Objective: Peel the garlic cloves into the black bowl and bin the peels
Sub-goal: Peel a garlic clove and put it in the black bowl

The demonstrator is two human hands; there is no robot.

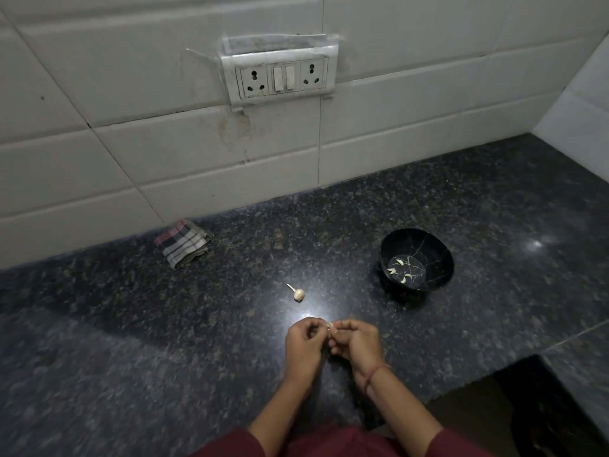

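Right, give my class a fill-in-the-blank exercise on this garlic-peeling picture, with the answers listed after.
1. The bowl holding the peeled cloves is ____ in colour.
2. The left hand and right hand pinch one clove between them, so ____ hands are busy.
3. The bowl stands on the person's ____ side.
4. The wall panel has ____ sockets.
Answers: black; both; right; two.

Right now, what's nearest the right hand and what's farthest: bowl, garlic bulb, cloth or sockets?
1. garlic bulb, ahead-left of the right hand, which pinches a garlic clove.
2. black bowl, ahead, rightward.
3. folded cloth, left, by the wall.
4. wall sockets, up on the tiles.
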